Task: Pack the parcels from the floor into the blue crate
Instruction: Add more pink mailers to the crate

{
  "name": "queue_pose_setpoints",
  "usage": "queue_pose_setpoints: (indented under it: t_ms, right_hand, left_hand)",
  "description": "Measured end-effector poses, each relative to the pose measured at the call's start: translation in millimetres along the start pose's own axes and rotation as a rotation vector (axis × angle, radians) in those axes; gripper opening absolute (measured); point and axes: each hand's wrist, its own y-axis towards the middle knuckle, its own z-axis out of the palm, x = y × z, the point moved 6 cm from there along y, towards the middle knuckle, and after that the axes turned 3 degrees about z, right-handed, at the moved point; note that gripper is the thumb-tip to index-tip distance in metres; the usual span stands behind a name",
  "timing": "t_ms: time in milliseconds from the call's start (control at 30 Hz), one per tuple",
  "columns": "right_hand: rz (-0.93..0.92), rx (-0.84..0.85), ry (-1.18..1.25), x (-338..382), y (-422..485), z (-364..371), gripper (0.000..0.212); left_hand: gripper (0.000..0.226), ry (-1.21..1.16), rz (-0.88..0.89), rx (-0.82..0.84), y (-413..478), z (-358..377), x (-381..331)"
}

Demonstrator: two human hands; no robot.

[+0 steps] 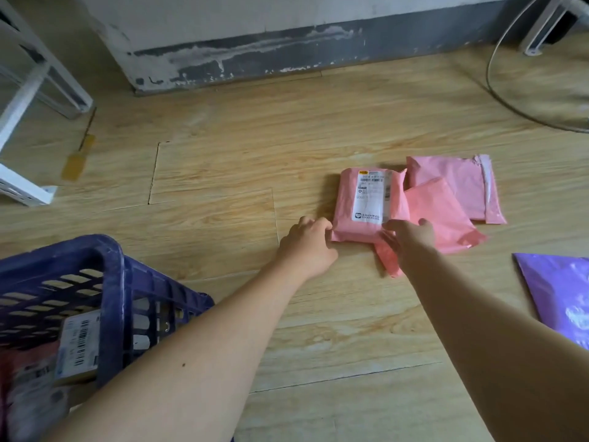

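Three pink parcels lie together on the wooden floor. The labelled pink parcel (pixel 366 202) is on top at the left, a plain one (pixel 443 215) lies under it, and a third (pixel 459 183) sits behind. My left hand (pixel 309 244) touches the labelled parcel's near left corner with curled fingers. My right hand (pixel 411 237) rests on its near right corner, fingers on the label's edge. A purple parcel (pixel 557 295) lies at the right edge. The blue crate (pixel 111 282) stands at the lower left with labelled parcels inside.
A white metal rack (pixel 28 100) stands at the far left. A grey skirting wall (pixel 287 49) runs along the back. A thin cable (pixel 497 87) loops over the floor at the far right. A yellow tag (pixel 76 164) lies near the rack.
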Motion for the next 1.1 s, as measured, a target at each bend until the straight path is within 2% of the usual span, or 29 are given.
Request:
queue_pose_setpoints:
  t_ms: [100,233,433,667,800,900,1000,1100]
  right_hand:
    - [0.013,-0.109,-0.142,-4.5,2.5,-7.2,0.067]
    - [0.068,0.004,-0.242,-9.8,-15.4,-7.8,0.039]
    - [-0.008,0.036,-0.446,3.0,-45.6,-20.4,0.039]
    - [-0.139,0.174,-0.686,55.8,-113.4,-14.4,0.016]
    - [-0.243,0.217,-0.795,81.5,-164.7,-4.7,0.034]
    - [-0.316,0.258,-0.799,91.3,-206.8,0.0,0.012]
    - [-0.396,0.257,-0.777,98.1,-247.5,4.9,0.009]
    - [-0.426,0.298,-0.780,97.0,-287.3,15.7,0.007]
  left_hand:
    - [0.050,-0.012,-0.019,0.002,-1.5,-2.5,3.5]
    - [0.050,-0.023,-0.033,0.013,-8.3,-6.8,5.1]
    - [0.049,-0.060,-0.036,-0.008,-32.2,-23.3,0.7]
    - [0.065,-0.113,-0.021,-0.139,-77.3,-74.0,-2.8]
    - [0.081,-0.212,-0.038,-0.252,-115.2,-112.0,-2.4]
    - [0.090,-0.260,-0.051,-0.311,-146.8,-137.9,0.7]
    - [0.089,-0.314,-0.069,-0.324,-178.1,-159.0,7.3]
    - [0.072,-0.489,-0.063,-0.304,-207.7,-173.8,17.9]
